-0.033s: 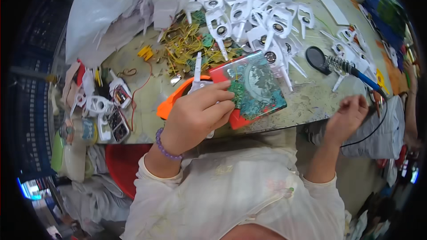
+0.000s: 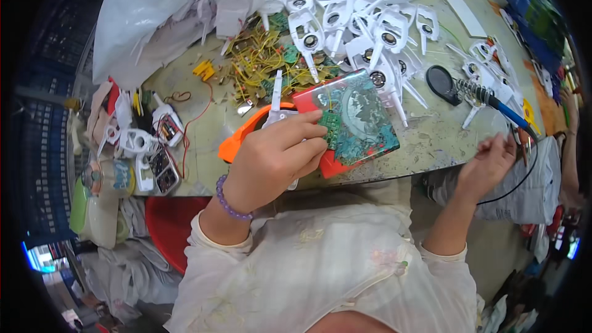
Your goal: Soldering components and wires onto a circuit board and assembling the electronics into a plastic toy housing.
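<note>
Circuit board [image 2: 332,126] on flat tin [image 2: 354,120], near table edge [image 2: 394,169]; wire heap [image 2: 265,61] behind. Plastic shells [image 2: 364,24] farther back, right; soldering iron [image 2: 493,102] at far right.

White plastic shells [image 2: 364,18], yellow wire tangle [image 2: 262,61] crowd bench; front-right strip [image 2: 431,139] free.

Green circuit board [image 2: 331,127] on a red-edged, teal-patterned tile [image 2: 361,120] — white plastic shells [image 2: 370,18], yellow wires [image 2: 259,61], purple bead bracelet [image 2: 229,203].

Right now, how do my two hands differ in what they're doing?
The left hand is over the table, fingers pinching a small green circuit board on the red-edged tile; the right hand is off the table edge, closed loosely by a black cord. The left wrist wears a purple bead bracelet; the right is bare. Both come from pale sleeves.
</note>
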The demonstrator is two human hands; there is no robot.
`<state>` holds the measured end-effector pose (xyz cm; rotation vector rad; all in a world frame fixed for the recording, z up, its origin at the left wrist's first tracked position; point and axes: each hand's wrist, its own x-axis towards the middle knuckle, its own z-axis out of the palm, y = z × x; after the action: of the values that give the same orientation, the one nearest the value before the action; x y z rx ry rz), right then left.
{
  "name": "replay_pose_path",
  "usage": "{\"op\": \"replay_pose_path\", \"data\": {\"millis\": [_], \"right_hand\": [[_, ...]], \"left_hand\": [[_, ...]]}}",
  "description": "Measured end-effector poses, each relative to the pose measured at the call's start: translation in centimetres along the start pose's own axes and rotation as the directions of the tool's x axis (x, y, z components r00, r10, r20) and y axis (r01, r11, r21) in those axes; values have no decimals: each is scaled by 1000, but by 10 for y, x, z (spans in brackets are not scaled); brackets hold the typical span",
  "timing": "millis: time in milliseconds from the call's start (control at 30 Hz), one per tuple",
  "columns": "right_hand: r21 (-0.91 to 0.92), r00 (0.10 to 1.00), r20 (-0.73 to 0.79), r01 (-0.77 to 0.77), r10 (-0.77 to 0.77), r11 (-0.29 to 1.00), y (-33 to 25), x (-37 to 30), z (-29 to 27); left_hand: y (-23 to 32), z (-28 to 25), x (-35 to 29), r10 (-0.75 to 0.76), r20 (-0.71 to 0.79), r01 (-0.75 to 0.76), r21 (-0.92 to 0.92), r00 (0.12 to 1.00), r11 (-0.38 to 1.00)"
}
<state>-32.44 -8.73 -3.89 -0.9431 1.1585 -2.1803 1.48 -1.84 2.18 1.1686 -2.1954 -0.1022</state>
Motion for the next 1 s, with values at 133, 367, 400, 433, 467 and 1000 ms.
{"op": "replay_pose_path", "data": {"millis": [133,367,400,433,467,1000], "right_hand": [[-127,996,60,76,-69,989,-5,41,-6],[-550,979,186,175,-85,817,5,80,-7],[-549,980,189,164,-70,820,2,83,-10],[-526,984,135,170,-116,833,-5,86,-13],[-503,984,82,179,-160,845,-12,89,-16],[316,709,542,325,-451,891,-71,-48,6]], "left_hand": [[3,-1,3,5,33,-6,3,999,1000],[7,-2,4,31,41,-34,70,999,997],[8,-1,4,25,41,-28,70,999,997],[8,-1,4,28,35,-31,87,999,996],[9,-1,4,27,31,-30,104,999,994],[19,-3,2,-19,113,-5,208,993,978]]}}
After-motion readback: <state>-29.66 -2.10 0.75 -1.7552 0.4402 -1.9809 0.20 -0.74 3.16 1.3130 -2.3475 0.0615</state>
